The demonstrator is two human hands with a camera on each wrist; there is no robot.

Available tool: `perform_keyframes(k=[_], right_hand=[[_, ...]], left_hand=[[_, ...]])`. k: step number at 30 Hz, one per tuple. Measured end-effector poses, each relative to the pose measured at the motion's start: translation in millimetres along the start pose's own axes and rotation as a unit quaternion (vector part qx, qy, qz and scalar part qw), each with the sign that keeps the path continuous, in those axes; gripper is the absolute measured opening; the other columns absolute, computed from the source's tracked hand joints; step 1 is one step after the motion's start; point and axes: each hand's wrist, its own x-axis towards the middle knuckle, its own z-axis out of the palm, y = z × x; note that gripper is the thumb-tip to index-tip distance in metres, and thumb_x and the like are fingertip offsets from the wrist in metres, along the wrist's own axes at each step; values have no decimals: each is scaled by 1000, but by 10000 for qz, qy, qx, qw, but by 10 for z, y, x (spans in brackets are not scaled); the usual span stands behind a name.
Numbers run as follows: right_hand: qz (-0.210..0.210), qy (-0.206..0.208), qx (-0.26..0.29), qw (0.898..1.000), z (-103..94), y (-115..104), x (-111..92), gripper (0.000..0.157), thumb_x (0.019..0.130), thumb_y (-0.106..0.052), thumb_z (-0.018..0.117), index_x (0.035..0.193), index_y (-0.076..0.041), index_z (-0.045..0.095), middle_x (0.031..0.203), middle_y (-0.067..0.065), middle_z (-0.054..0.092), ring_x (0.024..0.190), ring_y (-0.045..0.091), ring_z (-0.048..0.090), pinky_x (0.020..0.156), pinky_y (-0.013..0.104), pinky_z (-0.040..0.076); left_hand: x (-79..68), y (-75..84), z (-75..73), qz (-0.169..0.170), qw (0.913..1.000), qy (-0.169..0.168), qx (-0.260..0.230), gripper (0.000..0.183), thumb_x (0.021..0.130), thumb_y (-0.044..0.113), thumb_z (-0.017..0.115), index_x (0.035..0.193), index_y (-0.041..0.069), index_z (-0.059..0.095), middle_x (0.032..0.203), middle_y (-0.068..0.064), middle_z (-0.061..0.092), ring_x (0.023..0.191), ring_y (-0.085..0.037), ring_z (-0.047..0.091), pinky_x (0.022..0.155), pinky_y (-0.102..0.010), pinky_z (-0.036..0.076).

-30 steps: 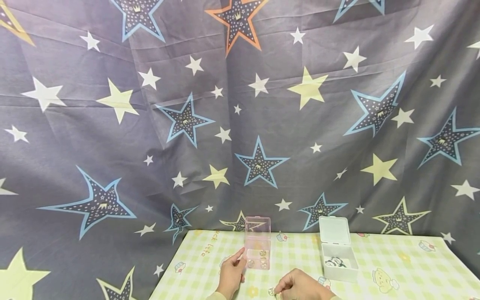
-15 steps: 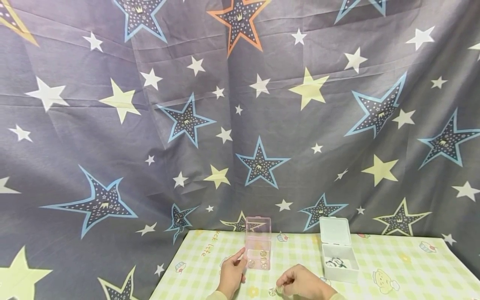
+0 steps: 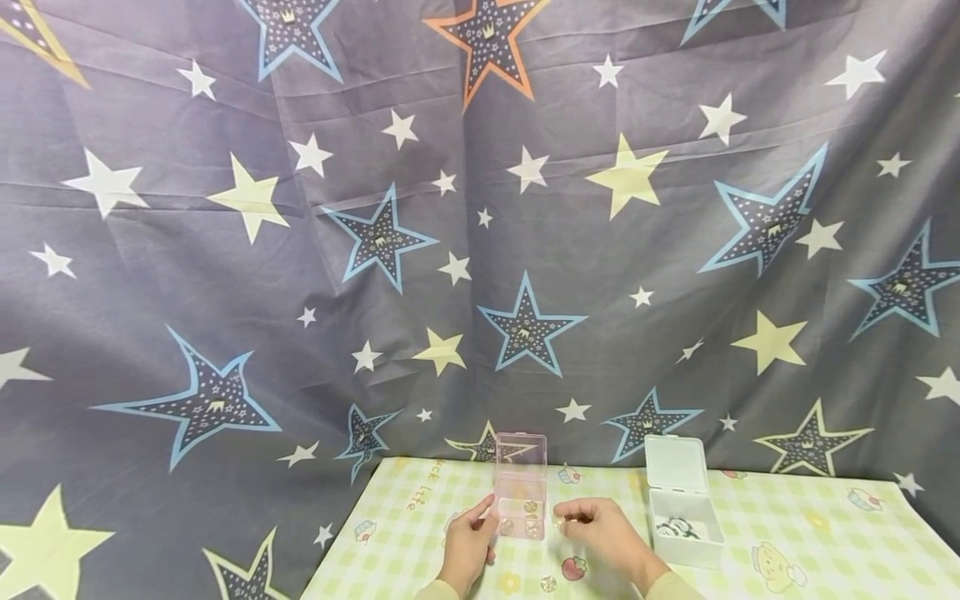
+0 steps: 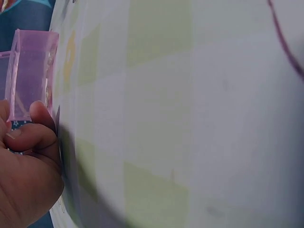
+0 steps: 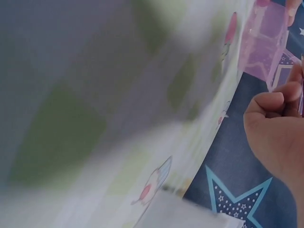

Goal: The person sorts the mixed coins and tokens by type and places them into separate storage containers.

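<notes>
A pink see-through plastic box (image 3: 521, 529) stands lid up on the table, with several small round gold-coloured discs (image 3: 531, 507) inside. My left hand (image 3: 468, 546) holds it at its left side; the left wrist view shows curled fingers (image 4: 42, 114) against the box's end. To the right of the box, my right hand (image 3: 603, 533) pinches a small shiny disc (image 3: 558, 522) between thumb and fingers, just above the cloth. Another gold-coloured disc (image 3: 548, 584) lies flat on the table near the front edge. In the right wrist view the held piece is hard to make out.
A white box (image 3: 686, 550) with its lid up stands right of my right hand, holding several dark-and-white round pieces (image 3: 677, 527). A green-and-white checked cloth (image 3: 840, 558) covers the table. Behind the table hangs a grey curtain (image 3: 420, 317) with stars.
My right hand has lifted a disc from near the front edge and moved it forward, up beside the pink box. One disc stays on the cloth. The left hand keeps its place.
</notes>
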Motion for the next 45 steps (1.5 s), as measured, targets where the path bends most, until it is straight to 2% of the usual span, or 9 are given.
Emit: perform_keyframes(k=[7, 10, 14, 19, 25, 45], right_hand=[[95, 636, 224, 9977, 175, -47, 137, 33, 90, -6, 75, 121, 5, 77, 110, 16, 80, 91, 8, 66, 78, 18, 56], [36, 762, 181, 9969, 252, -48, 181, 32, 89, -3, 76, 119, 6, 77, 108, 18, 80, 91, 11, 66, 76, 17, 55], [130, 691, 290, 9971, 324, -58, 214, 32, 90, -1, 74, 121, 7, 75, 110, 19, 78, 93, 15, 66, 75, 18, 54], [331, 576, 399, 9970, 382, -80, 220, 33, 93, -3, 74, 125, 6, 74, 115, 18, 76, 96, 14, 65, 76, 18, 55], [324, 690, 404, 9963, 417, -97, 208, 31, 92, -2, 73, 121, 7, 75, 115, 21, 77, 94, 13, 64, 75, 18, 54], [352, 889, 351, 9948, 465, -88, 219, 28, 92, -2, 76, 118, 7, 76, 105, 14, 78, 89, 11, 64, 72, 18, 54]], left_hand=[[0, 8, 7, -14, 10000, -22, -45, 42, 104, 21, 70, 145, 9, 67, 88, -9, 70, 42, -6, 51, 43, -22, 46], [2, 4, 7, -37, 9999, -47, -93, 42, 104, 20, 70, 145, 9, 67, 89, -8, 69, 43, -5, 50, 43, -21, 46], [4, -5, 4, -35, 9998, -88, -150, 42, 104, 18, 69, 145, 9, 66, 89, -10, 69, 43, -5, 49, 44, -21, 47], [3, -8, 0, 8, 9998, -92, -148, 42, 104, 17, 69, 145, 8, 66, 89, -11, 69, 43, -6, 50, 44, -21, 48], [1, -13, 0, 7, 9999, -86, -138, 42, 104, 17, 70, 145, 9, 67, 90, -11, 70, 43, -6, 51, 44, -22, 48], [-1, -18, 13, -9, 10000, -15, -76, 41, 103, 18, 70, 144, 10, 68, 88, -10, 70, 44, -6, 51, 43, -20, 45]])
